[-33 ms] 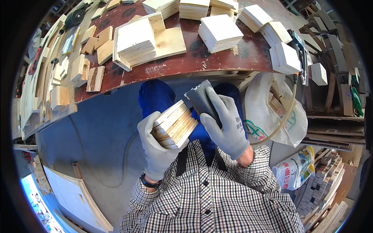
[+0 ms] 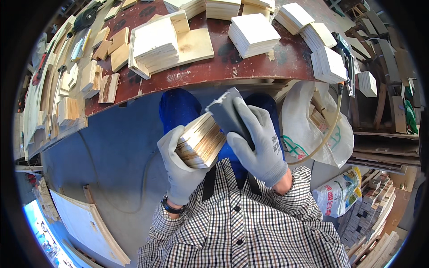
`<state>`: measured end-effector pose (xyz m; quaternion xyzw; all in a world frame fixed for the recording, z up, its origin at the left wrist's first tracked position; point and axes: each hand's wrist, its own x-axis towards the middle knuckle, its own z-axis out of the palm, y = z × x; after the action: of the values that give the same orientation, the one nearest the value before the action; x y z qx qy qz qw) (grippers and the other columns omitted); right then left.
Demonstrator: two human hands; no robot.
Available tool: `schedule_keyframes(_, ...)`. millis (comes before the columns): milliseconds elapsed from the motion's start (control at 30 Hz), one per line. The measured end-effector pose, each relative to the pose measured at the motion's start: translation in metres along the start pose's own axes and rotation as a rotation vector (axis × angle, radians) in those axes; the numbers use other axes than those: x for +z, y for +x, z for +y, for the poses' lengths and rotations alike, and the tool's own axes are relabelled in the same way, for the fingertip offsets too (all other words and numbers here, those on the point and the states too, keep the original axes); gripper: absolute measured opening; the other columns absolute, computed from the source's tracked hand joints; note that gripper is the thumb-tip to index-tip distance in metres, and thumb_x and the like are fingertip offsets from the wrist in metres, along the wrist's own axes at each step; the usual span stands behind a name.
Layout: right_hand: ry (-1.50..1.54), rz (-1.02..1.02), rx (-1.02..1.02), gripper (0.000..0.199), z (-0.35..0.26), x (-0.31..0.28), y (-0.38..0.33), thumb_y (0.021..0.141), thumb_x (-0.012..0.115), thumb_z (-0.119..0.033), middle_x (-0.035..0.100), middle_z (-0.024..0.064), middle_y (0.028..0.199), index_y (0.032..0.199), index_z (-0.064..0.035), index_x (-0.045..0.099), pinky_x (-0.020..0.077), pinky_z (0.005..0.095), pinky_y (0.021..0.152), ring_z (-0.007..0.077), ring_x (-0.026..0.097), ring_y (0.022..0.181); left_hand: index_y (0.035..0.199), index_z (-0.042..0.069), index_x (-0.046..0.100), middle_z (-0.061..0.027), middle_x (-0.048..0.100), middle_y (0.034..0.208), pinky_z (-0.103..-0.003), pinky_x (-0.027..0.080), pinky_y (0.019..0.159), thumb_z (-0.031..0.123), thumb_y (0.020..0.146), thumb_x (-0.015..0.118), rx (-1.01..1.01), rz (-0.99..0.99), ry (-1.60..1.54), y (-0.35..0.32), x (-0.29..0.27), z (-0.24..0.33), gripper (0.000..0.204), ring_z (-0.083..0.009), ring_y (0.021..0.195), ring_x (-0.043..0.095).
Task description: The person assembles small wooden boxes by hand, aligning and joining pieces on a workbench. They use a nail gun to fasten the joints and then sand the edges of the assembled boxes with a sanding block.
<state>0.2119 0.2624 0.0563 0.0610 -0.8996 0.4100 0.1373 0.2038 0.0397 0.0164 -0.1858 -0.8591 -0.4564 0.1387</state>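
Observation:
In the middle of the head view, my left hand (image 2: 175, 167), in a pale grey work glove, is closed round a small stack of plywood pieces (image 2: 201, 142). Their layered, brown-streaked edges face up toward me. My right hand (image 2: 262, 149), gloved the same way, grips a dark grey sheet of sandpaper (image 2: 229, 115) with a ragged, whitish end. That sheet is bent or wrapped; whether a block sits inside is hidden. Its left edge lies against the far right corner of the plywood stack. Both hands are above my lap, near the blue trousers (image 2: 179, 109).
Ahead stands a dark red workbench (image 2: 192, 73) bearing several plywood stacks (image 2: 254, 33) and loose wood offcuts (image 2: 119, 58). A power tool (image 2: 343, 58) with a hose rests at its right edge. To my right is a white sack (image 2: 297, 120) holding wood scraps. A plywood panel (image 2: 85, 223) leans at lower left.
The sandpaper has shifted slightly left and up, onto the corner of the plywood stack. My left hand has moved very little.

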Motion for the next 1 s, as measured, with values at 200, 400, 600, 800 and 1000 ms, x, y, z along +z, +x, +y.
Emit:
schedule_keyframes(200, -0.049, -0.059, -0.090, 0.066, -0.014, 0.016, 0.003, 0.096, 0.070, -0.038, 0.058, 0.0249, 0.132, 0.153, -0.0088, 0.055, 0.0494, 0.0497, 0.096, 0.0398, 0.062, 0.109, 0.148, 0.001, 0.042, -0.0174, 0.051, 0.139, -0.042, 0.050, 0.105, 0.025, 0.076, 0.096, 0.030, 0.040, 0.045, 0.004, 0.003, 0.009, 0.093, -0.0303, 0.124, 0.057)
schedule_keyframes(400, 0.042, -0.040, -0.045, 0.068, -0.004, 0.011, -0.001, 0.095, 0.071, -0.035, 0.058, 0.0267, 0.133, 0.153, -0.0033, 0.054, 0.0494, 0.0496, 0.097, 0.0423, 0.062, 0.110, 0.152, 0.005, 0.043, -0.0163, 0.051, 0.142, -0.044, 0.048, 0.109, 0.018, 0.069, 0.101, 0.010, -0.015, 0.026, 0.001, 0.002, -0.001, 0.102, -0.0328, 0.130, 0.053)
schedule_keyframes(600, -0.065, -0.077, 0.080, 0.066, 0.009, 0.025, 0.003, 0.096, 0.069, -0.035, 0.060, 0.0261, 0.128, 0.153, -0.0046, 0.053, 0.0510, 0.0485, 0.095, 0.0415, 0.062, 0.112, 0.153, 0.004, 0.043, -0.0167, 0.051, 0.142, -0.043, 0.048, 0.108, 0.024, 0.071, 0.101, 0.032, -0.011, -0.023, 0.003, 0.002, 0.002, 0.102, -0.0326, 0.129, 0.053)
schedule_keyframes(800, 0.024, -0.069, -0.070, 0.071, -0.007, 0.012, 0.002, 0.095, 0.071, -0.040, 0.057, 0.0267, 0.133, 0.154, -0.0042, 0.053, 0.0485, 0.0490, 0.100, 0.0413, 0.061, 0.112, 0.154, 0.003, 0.040, -0.0194, 0.049, 0.145, -0.045, 0.048, 0.109, 0.021, 0.072, 0.098, 0.067, -0.049, 0.125, -0.005, 0.001, -0.007, 0.101, -0.0357, 0.130, 0.054)
schedule_keyframes(1000, -0.016, -0.105, 0.204, 0.068, 0.023, 0.031, 0.006, 0.096, 0.069, -0.033, 0.062, 0.0269, 0.126, 0.154, -0.0020, 0.050, 0.0527, 0.0510, 0.094, 0.0422, 0.065, 0.105, 0.151, 0.006, 0.044, -0.0179, 0.050, 0.146, -0.048, 0.047, 0.112, 0.017, 0.072, 0.097, 0.143, -0.046, 0.135, -0.003, -0.008, -0.006, 0.096, -0.0369, 0.135, 0.051)
